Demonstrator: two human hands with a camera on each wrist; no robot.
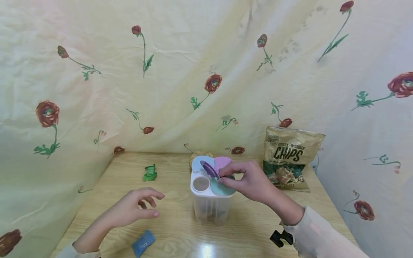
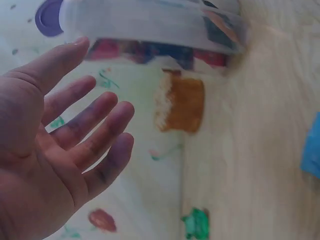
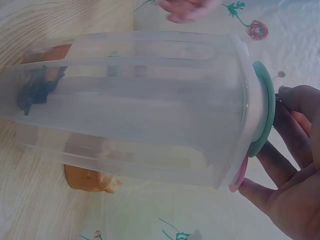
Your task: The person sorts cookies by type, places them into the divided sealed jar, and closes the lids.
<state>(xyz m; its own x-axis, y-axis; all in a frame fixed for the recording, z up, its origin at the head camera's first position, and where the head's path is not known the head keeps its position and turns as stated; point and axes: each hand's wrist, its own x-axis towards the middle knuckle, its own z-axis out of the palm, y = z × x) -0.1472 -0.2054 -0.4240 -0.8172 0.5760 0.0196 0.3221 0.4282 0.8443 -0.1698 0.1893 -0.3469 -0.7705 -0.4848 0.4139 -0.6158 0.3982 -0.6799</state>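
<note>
A tall translucent container (image 1: 211, 209) stands upright on the table, with small coloured items low inside it. Its white top carries a blue lid (image 1: 202, 163), a pink lid (image 1: 222, 162) and a mint-green lid (image 1: 222, 187); the front-left round opening (image 1: 201, 184) is uncovered. Above the top, my right hand (image 1: 250, 181) pinches a purple lid (image 1: 209, 169) between thumb and fingers, held tilted. Left of the container, my left hand (image 1: 137, 206) hovers with relaxed fingers and holds nothing. The left wrist view shows its palm and spread fingers (image 2: 107, 132).
A green wrapped packet (image 1: 150, 172) lies at the back left, and a blue packet (image 1: 143, 243) near the front edge. A gold and green chips bag (image 1: 290, 157) leans at the back right. Behind the container sits a brown, bread-like item (image 2: 185, 105).
</note>
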